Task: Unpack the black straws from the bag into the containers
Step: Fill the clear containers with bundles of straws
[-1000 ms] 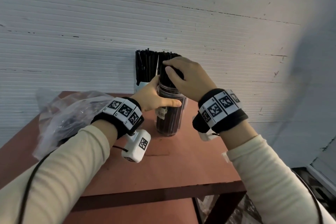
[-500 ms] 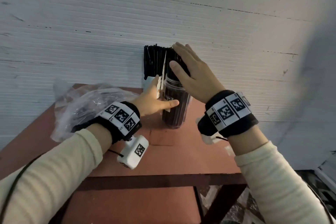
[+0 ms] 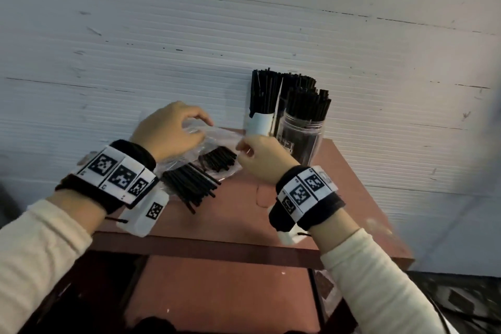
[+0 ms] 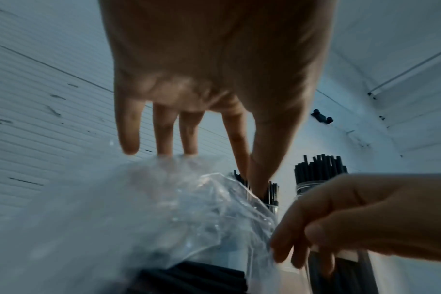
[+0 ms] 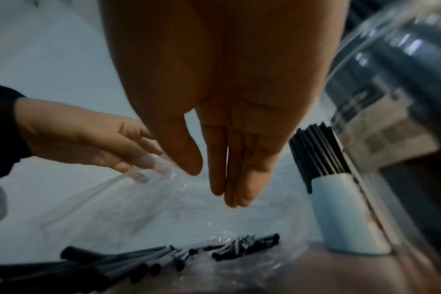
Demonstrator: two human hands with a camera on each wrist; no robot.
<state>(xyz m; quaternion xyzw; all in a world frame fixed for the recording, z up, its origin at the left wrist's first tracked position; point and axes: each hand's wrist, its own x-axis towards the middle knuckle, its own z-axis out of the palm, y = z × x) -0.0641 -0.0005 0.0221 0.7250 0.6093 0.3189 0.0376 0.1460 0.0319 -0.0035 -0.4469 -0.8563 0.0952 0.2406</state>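
Black straws: a loose batch lies half inside the clear plastic bag near the table's back-left area, ends spilling toward the front edge; more stand in 2 containers, a white cup and a clear jar, at the back-right corner. Left hand pinches the bag's upper film; right hand is relaxed, fingers straight, at the bag mouth. Best practice, as judged: hold the mouth wide, gather aligned straws. Reddish table against ribbed white wall.
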